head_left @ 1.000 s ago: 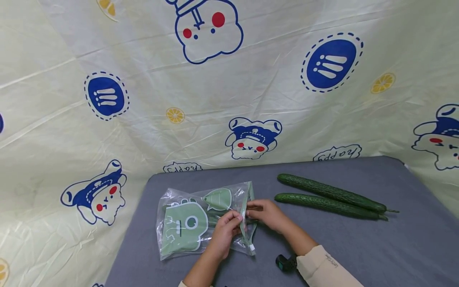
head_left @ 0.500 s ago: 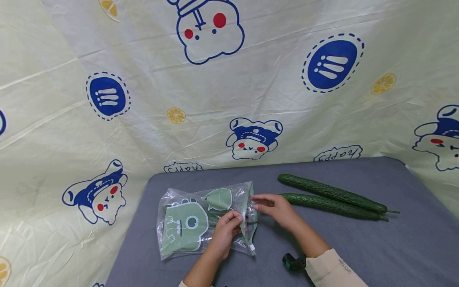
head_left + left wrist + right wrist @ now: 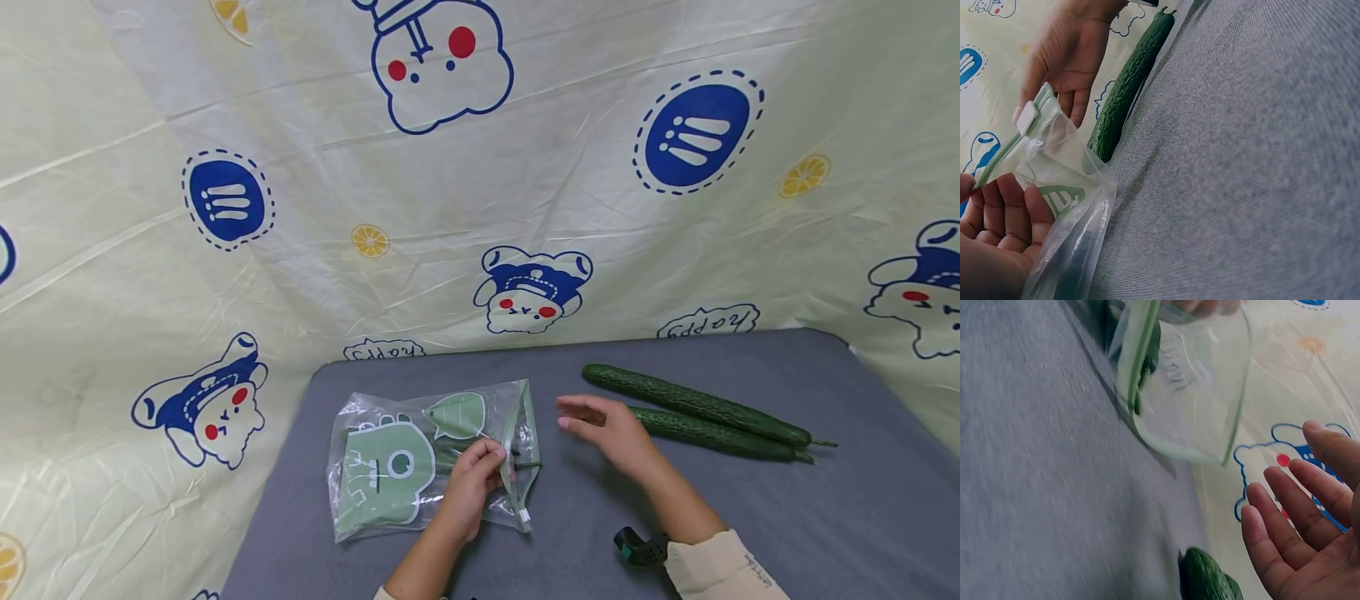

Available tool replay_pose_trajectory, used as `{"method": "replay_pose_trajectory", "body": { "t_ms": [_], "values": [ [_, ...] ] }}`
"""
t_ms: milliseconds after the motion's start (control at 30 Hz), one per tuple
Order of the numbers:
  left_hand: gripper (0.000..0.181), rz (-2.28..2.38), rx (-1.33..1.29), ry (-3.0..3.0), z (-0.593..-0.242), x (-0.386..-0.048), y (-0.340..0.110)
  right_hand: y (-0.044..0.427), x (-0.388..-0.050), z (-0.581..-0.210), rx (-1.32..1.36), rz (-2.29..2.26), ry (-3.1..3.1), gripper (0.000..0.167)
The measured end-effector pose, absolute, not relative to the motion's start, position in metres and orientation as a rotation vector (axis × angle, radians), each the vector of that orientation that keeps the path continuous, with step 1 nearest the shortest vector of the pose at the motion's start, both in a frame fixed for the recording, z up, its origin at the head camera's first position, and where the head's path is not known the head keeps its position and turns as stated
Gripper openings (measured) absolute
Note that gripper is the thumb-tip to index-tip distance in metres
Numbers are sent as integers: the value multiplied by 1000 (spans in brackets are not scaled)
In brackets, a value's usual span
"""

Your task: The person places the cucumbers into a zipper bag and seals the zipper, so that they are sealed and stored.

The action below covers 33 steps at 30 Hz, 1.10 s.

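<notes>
A clear zip bag (image 3: 382,492) with green cartoon prints lies on the left of the table. My left hand (image 3: 467,492) pinches the upper layer of its green-edged mouth, which gapes in the right wrist view. Inside sits a cucumber (image 3: 1150,356), mostly hidden behind prints and hand; its thin stem pokes out at the mouth. My right hand (image 3: 618,437), fingers spread and holding nothing, hovers between the bag and two long cucumbers. The farther cucumber (image 3: 697,400) shows whole, while the nearer cucumber (image 3: 723,436) has its left end hidden behind the right hand.
A grey cloth covers the table (image 3: 750,517). Behind it hangs a pale curtain (image 3: 450,192) with cartoon prints, close to the back edge. The bag's white slider (image 3: 525,516) is at the near corner of the mouth. A black band (image 3: 639,547) is around my right wrist.
My right hand has let go of the bag's mouth and moved right, toward the cucumbers, its fingers opening. The left hand has kept its pinch in place.
</notes>
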<state>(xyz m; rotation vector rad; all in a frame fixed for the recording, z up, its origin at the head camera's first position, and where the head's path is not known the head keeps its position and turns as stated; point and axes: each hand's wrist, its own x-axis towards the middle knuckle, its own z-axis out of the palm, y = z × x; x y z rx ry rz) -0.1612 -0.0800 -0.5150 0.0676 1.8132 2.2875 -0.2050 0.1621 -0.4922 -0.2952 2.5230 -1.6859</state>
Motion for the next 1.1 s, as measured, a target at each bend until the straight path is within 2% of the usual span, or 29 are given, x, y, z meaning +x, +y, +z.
{"method": "replay_pose_trajectory", "body": {
  "t_ms": [267, 433, 633, 900, 1100],
  "values": [
    [22, 2336, 18, 1829, -512, -160, -79, 186, -205, -492, -243, -1653, 2596, 48],
    [15, 2381, -68, 1849, -513, -160, -79, 201, -202, -491, -218, -1624, 2639, 49],
    [28, 2418, -160, 1863, -513, -161, -82, 220, -197, -488, -172, -1582, 2695, 53],
    [15, 2417, -206, 1874, -515, -164, -84, 247, -193, -488, -144, -1482, 2779, 57],
    [14, 2429, -234, 1884, -516, -165, -87, 267, -186, -484, -103, -1422, 2829, 59]
  ]
}}
